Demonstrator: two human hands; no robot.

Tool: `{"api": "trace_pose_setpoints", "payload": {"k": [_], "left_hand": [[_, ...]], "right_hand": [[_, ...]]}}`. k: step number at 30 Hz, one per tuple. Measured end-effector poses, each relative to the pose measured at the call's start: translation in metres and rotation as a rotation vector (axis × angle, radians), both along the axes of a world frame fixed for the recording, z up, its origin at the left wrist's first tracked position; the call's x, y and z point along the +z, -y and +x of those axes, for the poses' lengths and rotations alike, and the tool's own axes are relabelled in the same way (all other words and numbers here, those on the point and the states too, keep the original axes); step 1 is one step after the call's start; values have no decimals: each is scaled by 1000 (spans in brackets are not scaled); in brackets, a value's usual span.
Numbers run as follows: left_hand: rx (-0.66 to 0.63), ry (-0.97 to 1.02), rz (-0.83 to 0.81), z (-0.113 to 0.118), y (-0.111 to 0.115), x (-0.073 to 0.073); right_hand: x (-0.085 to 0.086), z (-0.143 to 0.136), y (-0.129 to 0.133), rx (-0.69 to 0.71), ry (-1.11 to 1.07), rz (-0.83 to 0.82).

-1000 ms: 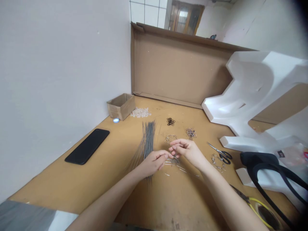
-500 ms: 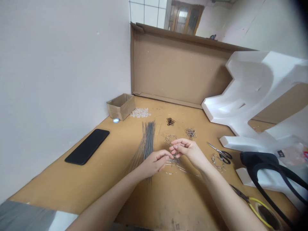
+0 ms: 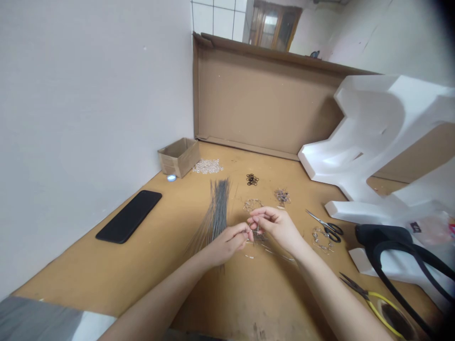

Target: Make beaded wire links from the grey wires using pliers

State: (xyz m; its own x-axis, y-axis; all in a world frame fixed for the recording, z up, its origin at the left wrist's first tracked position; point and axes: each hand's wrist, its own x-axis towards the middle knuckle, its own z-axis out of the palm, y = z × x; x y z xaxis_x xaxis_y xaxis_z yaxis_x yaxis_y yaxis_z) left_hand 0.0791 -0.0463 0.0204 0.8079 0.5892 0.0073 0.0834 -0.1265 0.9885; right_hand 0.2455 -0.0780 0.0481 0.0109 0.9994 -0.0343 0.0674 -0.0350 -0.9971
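While the fingertips of both hands nearly meet above the tan wooden tabletop, the left hand is closed in a pinch on a thin silvery wire, and the right hand grips the same piece between thumb and fingers. Its exact shape is too fine to tell.

Taken from that meeting point, with twelve o'clock toward the far edge, a loop of clear beads on wire lies just beyond the fingers at twelve, and a small pile of black rings lies farther out. At ten o'clock is a loose bundle of straight grey wires, partly behind the left hand. A spread of small clear beads sits at eleven, beside an open brown cardboard box, with a round blue-and-white cap near its base. A flat black phone lies at nine.

At one o'clock is a tangled cluster of purplish beaded pieces. At three lie black-handled metal scissors, just beside a round clear-beaded wire piece. Yellow-handled dark-bladed cutters rest at four. A white moulded foam block stands toward two. Short silvery wire offcuts lie at six, near the hands.
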Motion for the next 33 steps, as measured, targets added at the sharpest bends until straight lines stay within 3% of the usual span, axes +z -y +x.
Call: {"api": "trace_pose_setpoints", "payload": {"k": [5,13,23,33], "left_hand": [[-2,-1,56,1,0,-2],[37,59,15,-1,-1,-4],[-7,33,-15,2,0,-8],[-60,-55,-70,4,1,-6]], "right_hand": [[-1,-3,0,7,37,4],[2,4,5,0,2,-34],[-18,9,15,64,-162,-107],[-22,20,18,147,-247,-147]]}}
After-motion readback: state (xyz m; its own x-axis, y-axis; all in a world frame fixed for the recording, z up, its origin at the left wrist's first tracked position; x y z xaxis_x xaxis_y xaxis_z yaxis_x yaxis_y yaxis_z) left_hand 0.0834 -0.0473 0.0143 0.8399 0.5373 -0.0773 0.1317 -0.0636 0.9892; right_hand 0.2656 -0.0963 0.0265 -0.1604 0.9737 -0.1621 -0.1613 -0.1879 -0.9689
